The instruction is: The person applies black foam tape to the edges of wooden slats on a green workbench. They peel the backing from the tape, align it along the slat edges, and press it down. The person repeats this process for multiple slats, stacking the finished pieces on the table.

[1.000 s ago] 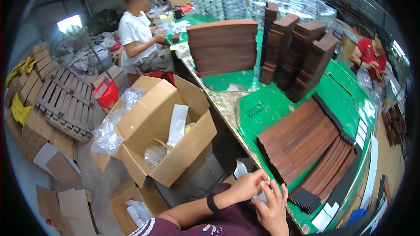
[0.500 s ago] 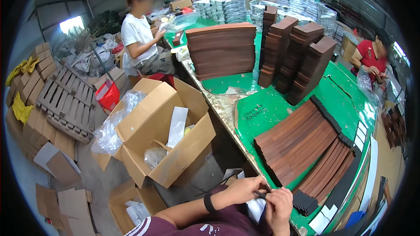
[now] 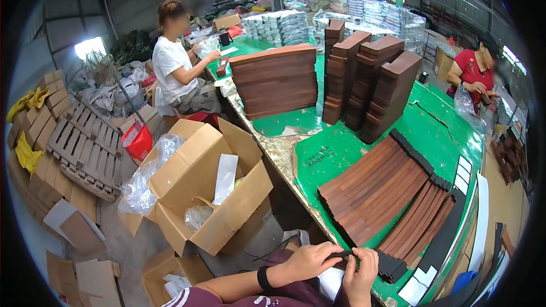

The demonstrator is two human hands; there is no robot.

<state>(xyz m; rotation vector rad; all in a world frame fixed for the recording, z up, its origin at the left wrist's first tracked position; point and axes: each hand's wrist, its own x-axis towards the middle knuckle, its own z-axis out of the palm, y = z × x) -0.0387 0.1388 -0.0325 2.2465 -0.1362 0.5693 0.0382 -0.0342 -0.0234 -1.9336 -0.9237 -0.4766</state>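
Low in the picture my left hand [image 3: 313,260] and my right hand [image 3: 360,273] meet in front of my body. Both pinch a thin black strip [image 3: 339,254] between the fingertips. What it is made of I cannot make out. Just beyond my hands, brown wood-look slats [image 3: 372,190] lie side by side on the green table cover [image 3: 318,156], with black ends along their far and near edges. A narrower row of slats [image 3: 418,221] rests at their right, nearest to my right hand. Black sheet pieces with white backing [image 3: 418,284] lie at the table's right edge.
Tall stacks of brown boards [image 3: 392,96] and a wide stack [image 3: 273,82] stand farther back. Left of the table is an open carton [image 3: 239,216]. One person in white [image 3: 173,65] works at the far left, another in red [image 3: 475,73] at the right.
The view has shifted a little, so the table and stacks sit slightly farther left. My hands stay together on the black strip, which now lies more level between them.
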